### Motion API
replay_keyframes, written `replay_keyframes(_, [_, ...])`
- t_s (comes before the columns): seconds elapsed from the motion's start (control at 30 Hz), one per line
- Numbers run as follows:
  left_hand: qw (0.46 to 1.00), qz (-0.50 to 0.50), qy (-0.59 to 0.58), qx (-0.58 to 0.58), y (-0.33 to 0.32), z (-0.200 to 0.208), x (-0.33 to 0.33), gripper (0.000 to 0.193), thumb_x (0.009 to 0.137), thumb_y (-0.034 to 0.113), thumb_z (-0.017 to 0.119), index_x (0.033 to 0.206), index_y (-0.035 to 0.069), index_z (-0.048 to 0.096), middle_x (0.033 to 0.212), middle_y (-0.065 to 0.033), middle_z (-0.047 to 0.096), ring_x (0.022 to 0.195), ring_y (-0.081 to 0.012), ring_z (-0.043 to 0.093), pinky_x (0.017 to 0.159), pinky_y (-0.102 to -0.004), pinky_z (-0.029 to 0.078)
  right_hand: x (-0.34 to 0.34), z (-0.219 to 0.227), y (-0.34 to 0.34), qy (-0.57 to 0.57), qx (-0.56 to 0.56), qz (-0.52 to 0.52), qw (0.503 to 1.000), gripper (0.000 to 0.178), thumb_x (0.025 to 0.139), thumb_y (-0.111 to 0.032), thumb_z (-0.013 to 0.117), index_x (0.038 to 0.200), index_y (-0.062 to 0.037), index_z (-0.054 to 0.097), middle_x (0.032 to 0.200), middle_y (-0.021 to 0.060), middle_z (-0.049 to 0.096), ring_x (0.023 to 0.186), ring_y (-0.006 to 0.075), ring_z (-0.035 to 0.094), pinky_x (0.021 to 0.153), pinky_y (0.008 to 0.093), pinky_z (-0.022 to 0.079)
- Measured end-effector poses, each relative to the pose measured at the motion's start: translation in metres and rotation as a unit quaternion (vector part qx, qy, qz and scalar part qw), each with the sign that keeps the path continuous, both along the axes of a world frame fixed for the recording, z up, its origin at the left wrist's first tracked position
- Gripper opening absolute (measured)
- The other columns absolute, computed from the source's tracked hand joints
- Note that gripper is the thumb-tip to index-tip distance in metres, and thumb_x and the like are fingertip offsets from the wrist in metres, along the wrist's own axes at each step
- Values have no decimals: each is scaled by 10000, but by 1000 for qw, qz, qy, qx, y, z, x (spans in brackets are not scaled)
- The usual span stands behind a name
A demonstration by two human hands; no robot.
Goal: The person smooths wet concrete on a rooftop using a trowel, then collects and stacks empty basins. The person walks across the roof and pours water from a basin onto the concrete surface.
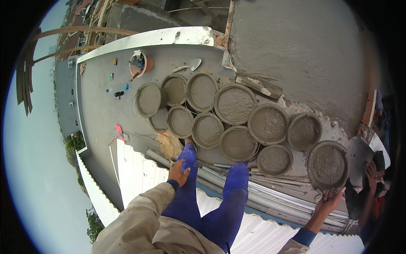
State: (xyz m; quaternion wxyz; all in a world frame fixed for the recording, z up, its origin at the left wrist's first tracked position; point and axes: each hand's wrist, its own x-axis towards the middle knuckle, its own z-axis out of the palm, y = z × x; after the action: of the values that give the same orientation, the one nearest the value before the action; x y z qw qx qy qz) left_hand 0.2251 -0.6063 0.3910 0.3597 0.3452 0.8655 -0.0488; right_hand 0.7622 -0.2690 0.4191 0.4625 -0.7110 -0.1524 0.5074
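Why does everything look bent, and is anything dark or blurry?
In the head view, the fisheye lens bends the white parapet, and the corners are black; the sky is pale, and the buckets show no crisp shadows; the other person's hand near the right rim looks dim and soft.

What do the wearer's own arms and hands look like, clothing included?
The left hand and right hand are both without gloves. The left sleeve is long, loose, creased and beige, ending in a dark blue cuff. The right sleeve shows only a little beige above its dark blue cuff.
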Motion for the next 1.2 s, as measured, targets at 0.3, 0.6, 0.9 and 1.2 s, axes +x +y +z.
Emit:
replay_keyframes(0.3, [989,146,-11,11,-46,-33,-32,588,903,308,668,1391,38,484,1339,-250,569,1238,-461,501,1084,-489,372,-240,9,-123,50,-113,377,918,425,977,-456,651,850,-60,566,663,-33,479,595,57,400,582,235,366])
replay_keyframes(0.6, [965,257,-22,46,-130,-19,-121,609,924,285,656,1409,-17,447,1376,-274,528,1290,-444,462,1100,-498,363,-509,-12,-197,-18,-79,519,851,362,954,-341,719,850,-10,618,727,-13,549,710,78,458,642,273,416])
replay_keyframes(0.9, [930,363,-23,58,-236,-18,-202,583,945,236,630,1424,-32,432,1382,-236,533,1309,-400,462,1114,-473,354,-652,-72,-227,-160,-81,526,832,517,939,-446,709,725,-2,552,644,45,547,639,98,454,583,305,425])
replay_keyframes(1.2, [891,436,-80,97,-247,-42,-178,565,957,263,619,1418,-14,449,1386,-226,537,1305,-395,476,1110,-464,359,-660,-89,-237,-203,-54,590,780,510,936,-475,688,815,11,590,700,119,615,665,160,553,651,361,479])
